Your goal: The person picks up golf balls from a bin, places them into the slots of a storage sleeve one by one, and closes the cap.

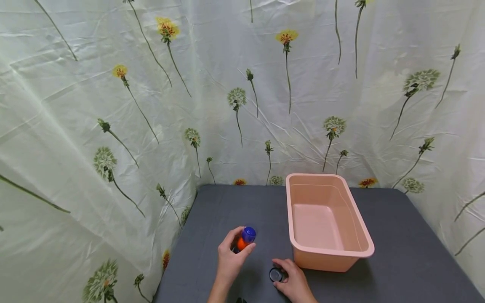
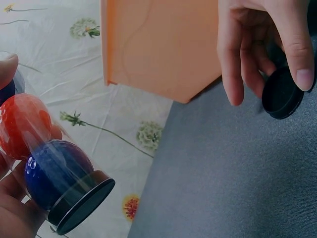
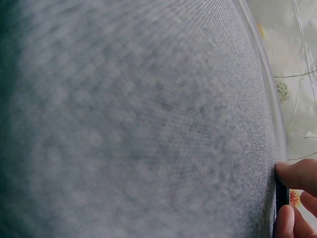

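Observation:
My left hand (image 1: 231, 259) grips a clear tube (image 2: 64, 148) in the air over the table, left of the bin. Inside it are an orange-red ball (image 2: 24, 126) between two blue balls, the lower blue ball (image 2: 54, 173) dimpled like a golf ball. A black cap (image 2: 84, 208) closes the tube's lower end. Low on the table, my right hand (image 1: 294, 281) pinches a separate round black cap (image 1: 275, 275) between thumb and fingers. In the right wrist view, only fingertips (image 3: 299, 176) and the cap's dark edge show at the right side.
A pink plastic bin (image 1: 329, 253) stands right of both hands with nothing inside. The dark grey table (image 1: 227, 206) meets a flower-printed curtain (image 1: 212, 109) at the back and sides. A small dark object (image 1: 241, 300), cut off by the frame, lies at the bottom edge.

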Available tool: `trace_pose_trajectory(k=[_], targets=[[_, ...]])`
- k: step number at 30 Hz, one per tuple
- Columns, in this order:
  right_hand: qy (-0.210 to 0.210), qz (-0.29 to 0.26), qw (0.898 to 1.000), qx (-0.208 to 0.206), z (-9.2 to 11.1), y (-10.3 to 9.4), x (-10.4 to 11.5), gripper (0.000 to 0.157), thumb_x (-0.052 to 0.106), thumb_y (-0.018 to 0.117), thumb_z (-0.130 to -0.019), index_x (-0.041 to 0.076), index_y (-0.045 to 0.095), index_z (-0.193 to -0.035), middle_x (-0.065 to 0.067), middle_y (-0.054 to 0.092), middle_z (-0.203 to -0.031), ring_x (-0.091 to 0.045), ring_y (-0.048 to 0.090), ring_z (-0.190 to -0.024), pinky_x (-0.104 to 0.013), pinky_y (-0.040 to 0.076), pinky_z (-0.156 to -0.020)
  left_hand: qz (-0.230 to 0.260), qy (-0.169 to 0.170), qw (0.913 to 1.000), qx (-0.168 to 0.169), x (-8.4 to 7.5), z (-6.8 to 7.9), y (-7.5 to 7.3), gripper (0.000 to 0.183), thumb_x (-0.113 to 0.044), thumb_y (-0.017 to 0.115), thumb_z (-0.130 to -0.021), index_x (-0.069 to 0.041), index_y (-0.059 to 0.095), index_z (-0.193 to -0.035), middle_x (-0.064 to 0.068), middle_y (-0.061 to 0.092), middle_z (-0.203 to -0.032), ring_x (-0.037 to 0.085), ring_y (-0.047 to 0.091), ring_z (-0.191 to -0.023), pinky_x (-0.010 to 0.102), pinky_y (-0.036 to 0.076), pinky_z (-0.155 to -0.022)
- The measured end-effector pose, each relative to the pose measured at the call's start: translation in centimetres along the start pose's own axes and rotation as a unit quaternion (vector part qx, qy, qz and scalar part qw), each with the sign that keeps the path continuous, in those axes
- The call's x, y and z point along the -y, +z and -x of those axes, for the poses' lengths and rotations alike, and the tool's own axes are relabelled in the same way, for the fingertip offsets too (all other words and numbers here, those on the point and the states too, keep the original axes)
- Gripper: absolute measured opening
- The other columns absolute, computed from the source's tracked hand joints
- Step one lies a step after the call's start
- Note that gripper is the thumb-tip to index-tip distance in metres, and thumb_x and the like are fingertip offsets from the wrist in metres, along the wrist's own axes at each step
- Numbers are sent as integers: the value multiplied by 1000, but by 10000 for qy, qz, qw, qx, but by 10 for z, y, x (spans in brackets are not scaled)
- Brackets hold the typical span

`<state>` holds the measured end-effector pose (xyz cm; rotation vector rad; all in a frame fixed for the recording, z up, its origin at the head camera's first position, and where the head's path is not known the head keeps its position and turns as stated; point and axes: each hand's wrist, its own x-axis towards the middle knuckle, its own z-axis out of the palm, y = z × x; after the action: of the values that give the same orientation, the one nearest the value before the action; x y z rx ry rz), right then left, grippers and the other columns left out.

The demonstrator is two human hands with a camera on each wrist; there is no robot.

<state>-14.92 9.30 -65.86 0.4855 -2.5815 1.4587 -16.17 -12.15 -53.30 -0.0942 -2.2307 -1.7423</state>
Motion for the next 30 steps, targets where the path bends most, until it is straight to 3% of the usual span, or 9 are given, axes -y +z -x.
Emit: trace_pose_trajectory(k=[3, 6, 17, 26, 30], targets=[[-60, 50, 10000, 7, 0, 1, -1, 60, 2, 91, -64, 8, 70, -120, 1, 62, -99, -9, 57, -86, -22, 51, -61, 22, 35, 10000, 15, 2, 0, 0, 51, -10, 88, -78, -19, 67, -124, -5, 67, -115, 19, 64, -102, 37, 53, -94], [-38, 126, 9999, 63, 0, 2, -2, 60, 3, 90, -65, 10, 70, -120, 3, 62, -99, -8, 56, -86, -21, 50, -62, 113, 159, 9998, 52, 15, -1, 1, 52, -15, 89, -78, -25, 66, -123, -8, 66, -115, 17, 64, -102, 34, 53, -94], [443, -5, 9959, 785, -7, -6, 6, 57, 12, 89, -71, 13, 69, -125, 6, 59, -99, -6, 55, -85, -22, 51, -62, 195, 339, 9991, 148, 13, -2, 0, 50, -22, 88, -79, -30, 66, -123, -9, 66, -115, 16, 64, -101, 35, 54, -93], [307, -465, 9957, 744, -14, -17, 32, 57, 10, 87, -74, 12, 67, -127, 3, 61, -102, -10, 59, -89, -25, 56, -64, 243, 572, 9979, 161, 15, -2, 1, 49, -23, 88, -79, -28, 67, -122, -8, 67, -113, 17, 65, -98, 32, 55, -88], [170, -673, 9952, 685, -17, -23, 48, 57, 9, 87, -75, 16, 67, -128, 1, 62, -107, -11, 62, -90, -24, 57, -65, 226, 561, 9980, 198, 16, -1, 1, 50, -22, 88, -79, -24, 67, -124, -7, 67, -113, 18, 65, -97, 32, 55, -87]])
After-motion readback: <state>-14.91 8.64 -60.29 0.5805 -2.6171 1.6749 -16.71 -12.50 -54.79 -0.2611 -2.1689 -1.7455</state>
